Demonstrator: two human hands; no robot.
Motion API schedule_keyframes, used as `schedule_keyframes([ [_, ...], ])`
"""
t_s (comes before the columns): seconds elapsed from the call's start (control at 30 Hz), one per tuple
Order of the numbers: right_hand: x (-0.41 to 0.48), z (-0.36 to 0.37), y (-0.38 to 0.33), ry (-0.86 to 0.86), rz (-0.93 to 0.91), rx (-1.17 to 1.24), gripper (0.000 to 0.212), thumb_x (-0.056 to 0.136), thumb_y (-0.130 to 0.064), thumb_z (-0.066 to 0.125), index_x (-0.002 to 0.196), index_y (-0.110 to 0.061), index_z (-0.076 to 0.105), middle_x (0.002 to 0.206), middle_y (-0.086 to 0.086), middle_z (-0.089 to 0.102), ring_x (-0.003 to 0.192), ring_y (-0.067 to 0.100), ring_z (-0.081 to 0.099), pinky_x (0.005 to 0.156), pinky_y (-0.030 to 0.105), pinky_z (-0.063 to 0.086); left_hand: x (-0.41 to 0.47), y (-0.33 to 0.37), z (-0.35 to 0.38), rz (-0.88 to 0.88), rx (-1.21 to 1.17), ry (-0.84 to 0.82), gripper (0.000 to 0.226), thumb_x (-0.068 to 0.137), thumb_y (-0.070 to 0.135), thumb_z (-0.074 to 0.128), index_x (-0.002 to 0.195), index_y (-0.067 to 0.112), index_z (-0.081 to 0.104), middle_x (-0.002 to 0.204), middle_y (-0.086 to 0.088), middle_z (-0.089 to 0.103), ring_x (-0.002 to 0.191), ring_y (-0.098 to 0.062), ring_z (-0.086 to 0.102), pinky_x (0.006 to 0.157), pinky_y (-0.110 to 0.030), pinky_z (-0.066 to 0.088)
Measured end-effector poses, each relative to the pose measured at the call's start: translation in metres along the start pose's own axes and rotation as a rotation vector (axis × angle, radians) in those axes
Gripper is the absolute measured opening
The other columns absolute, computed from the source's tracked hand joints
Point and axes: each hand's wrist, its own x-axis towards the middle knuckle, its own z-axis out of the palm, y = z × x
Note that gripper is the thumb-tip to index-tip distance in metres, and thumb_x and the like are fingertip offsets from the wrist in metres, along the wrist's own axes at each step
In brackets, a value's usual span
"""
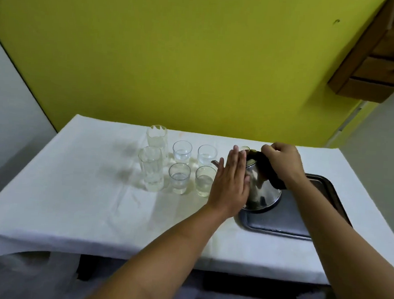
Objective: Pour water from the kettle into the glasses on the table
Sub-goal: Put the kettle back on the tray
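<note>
A shiny steel kettle (259,188) with a black handle stands on a dark metal tray (286,222) at the right of the table, its spout pointing left toward the glasses. My right hand (281,161) is closed around the top of the black handle. My left hand (230,186) lies flat against the kettle's left side, fingers straight and together. Left of the kettle stand several clear glasses: two tall ones (151,167) and a square of short ones (180,177) that hold some water.
A white cloth (71,199) covers the table, whose front edge is close to me. A yellow-green wall rises right behind the table. A wooden drawer unit (379,59) hangs high on the right.
</note>
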Motion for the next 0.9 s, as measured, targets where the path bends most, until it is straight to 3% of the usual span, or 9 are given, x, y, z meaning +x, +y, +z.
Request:
schedule_keyframes([
  [0.17,-0.024,-0.003,0.025,0.189,0.152,0.263,0.027,0.082,-0.023,0.059,0.068,0.000,0.059,0.057,0.006,0.053,0.055,0.020,0.046,0.058,0.031,0.038,0.015,0.002,-0.003,0.169,0.004,-0.109,0.062,0.092,0.022,0.028,0.148,-0.001,0.016,0.157,-0.020,0.014,0.145,-0.031,0.015,0.117,-0.049,0.012],
  [0.37,-0.046,0.004,0.046,0.459,0.248,0.382,0.022,0.080,-0.028,0.062,0.066,-0.010,0.063,0.061,0.001,0.064,0.061,0.017,0.056,0.065,0.033,0.047,0.030,-0.007,0.017,0.348,0.129,-0.220,0.061,0.093,0.024,0.026,0.148,0.000,0.017,0.155,-0.019,0.021,0.144,-0.028,0.021,0.115,-0.048,0.020],
  [0.5,-0.052,0.007,0.057,0.623,0.278,0.413,0.023,0.084,-0.025,0.063,0.065,-0.013,0.060,0.061,-0.003,0.061,0.058,0.012,0.053,0.059,0.029,0.043,0.039,-0.001,0.032,0.420,0.151,-0.316,0.061,0.092,0.025,0.021,0.149,0.003,0.015,0.156,-0.016,0.017,0.144,-0.027,0.019,0.116,-0.047,0.017],
  [0.63,-0.056,0.018,0.074,0.710,0.345,0.432,0.023,0.087,-0.028,0.062,0.072,-0.011,0.062,0.064,-0.003,0.063,0.060,0.013,0.055,0.057,0.031,0.043,0.041,0.002,0.042,0.482,0.229,-0.361,0.062,0.090,0.022,0.024,0.149,0.002,0.020,0.155,-0.016,0.021,0.143,-0.028,0.022,0.114,-0.046,0.014],
  [0.77,-0.053,0.032,0.085,0.745,0.365,0.472,0.021,0.089,-0.029,0.062,0.074,-0.014,0.061,0.066,-0.007,0.063,0.061,0.011,0.056,0.062,0.032,0.046,0.044,0.004,0.049,0.476,0.260,-0.368,0.063,0.084,0.021,0.030,0.144,0.001,0.033,0.150,-0.016,0.034,0.138,-0.027,0.035,0.110,-0.047,0.025],
  [0.9,-0.049,0.040,0.091,0.739,0.359,0.488,0.020,0.090,-0.029,0.062,0.076,-0.015,0.061,0.067,-0.006,0.063,0.061,0.010,0.057,0.063,0.032,0.048,0.043,0.000,0.057,0.458,0.235,-0.388,0.064,0.083,0.020,0.031,0.144,0.001,0.033,0.150,-0.016,0.036,0.138,-0.027,0.036,0.109,-0.047,0.029],
])
